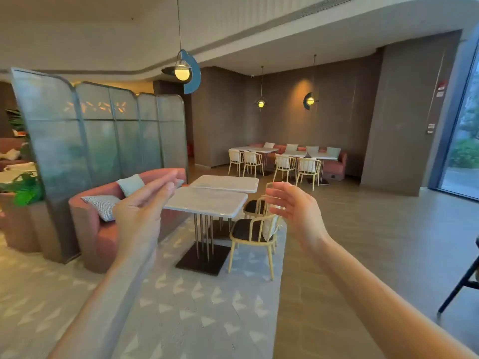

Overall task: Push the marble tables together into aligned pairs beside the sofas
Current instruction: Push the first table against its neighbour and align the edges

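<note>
Two white marble tables at frame centre, both hands raised empty well short of them.

The near white marble-topped table (207, 202) on thin metal legs and the far white marble-topped table (228, 183) sit just beside the curved pink sofa (103, 229), tops close but offset sideways, not aligned. A cream-framed chair with a dark seat (252, 233) crowds the near table's right edge; a shove there would likely jam or tip it. The left hand (141, 218) and right hand (295, 216) hover apart, fingers loosely spread, gripping nothing, framing the tables from lower centre.
</note>
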The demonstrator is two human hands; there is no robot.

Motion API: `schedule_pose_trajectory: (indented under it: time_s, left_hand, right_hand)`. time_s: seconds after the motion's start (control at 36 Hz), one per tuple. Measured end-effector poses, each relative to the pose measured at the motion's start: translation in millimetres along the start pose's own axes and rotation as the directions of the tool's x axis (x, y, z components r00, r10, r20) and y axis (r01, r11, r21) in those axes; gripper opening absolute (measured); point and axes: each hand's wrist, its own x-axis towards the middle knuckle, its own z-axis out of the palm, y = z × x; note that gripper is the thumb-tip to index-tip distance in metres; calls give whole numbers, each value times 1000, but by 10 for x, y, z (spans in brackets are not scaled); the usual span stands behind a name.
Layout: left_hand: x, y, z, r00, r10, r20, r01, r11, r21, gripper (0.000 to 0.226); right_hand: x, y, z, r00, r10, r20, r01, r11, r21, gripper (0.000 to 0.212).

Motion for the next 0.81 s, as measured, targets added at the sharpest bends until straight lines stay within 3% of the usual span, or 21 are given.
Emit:
schedule_pose_trajectory:
  time_s: [0.58,0.81]
  left_hand:
    - [1584,-2866,2398,997,-41,67,42,999,-12,22]
    - [2416,-4394,3181,985,-125,121,137,986,-96,25]
  right_hand:
    - [3187,1280,-1475,998,42,-35,-42,999,16,29]
    - [4583,2175,-1859,998,9,-61,-15,994,-112,30]
